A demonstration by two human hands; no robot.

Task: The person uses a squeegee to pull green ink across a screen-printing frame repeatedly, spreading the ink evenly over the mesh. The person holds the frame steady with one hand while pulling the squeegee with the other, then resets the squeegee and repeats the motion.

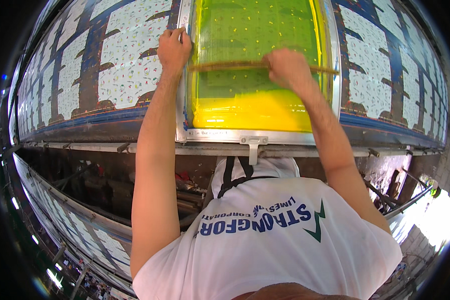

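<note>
A printing screen [259, 135] with a silver metal frame lies on the long table in front of me. Its mesh is green, and yellow ink [250, 111] pools thickly along the near end. My right hand [289, 69], a little blurred, is closed round a thin brown squeegee [225, 66] that spans the screen from side to side. The squeegee sits on the far side of the ink pool. At the frame's left rail my left hand [174, 52] is closed with curled fingers, gripping the edge; its fingertips are partly hidden.
White printed fabric panels [132, 55] lie on the table to the left, and more panels [367, 60] to the right. A metal rail [150, 148] runs along the near edge, where a bracket [253, 145] on the frame hooks over. Behind me stands another table of panels [92, 235].
</note>
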